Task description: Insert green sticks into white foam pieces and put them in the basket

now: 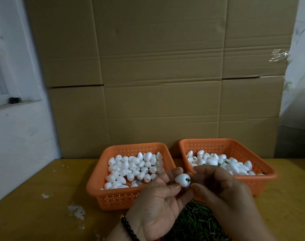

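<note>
Currently: left hand (158, 197) grip clamped on white egg-shaped foam piece (182, 180); right hand (221, 188) grip pinching short green stick (188, 179) seated in foam's 3 o'clock end. Orange perforated plastic basket (96, 186) of plain foam at 10 o'clock; second orange basket (268, 173) at 2 o'clock. Loose green stick pile (195, 221) at 6 o'clock on yellow surface (44, 188).

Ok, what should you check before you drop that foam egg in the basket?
1. Foam piece held by left hand: ok, pinched in the fingertips.
2. Green stick in the foam: ok, its end shows at the foam; depth cannot tell.
3. Right hand on the stick: ok, fingers at it.
4. Right basket with the stick-fitted pieces has room: ok.
5. Left basket has more plain foam: ok.
6. More sticks below the hands: ok.
</note>
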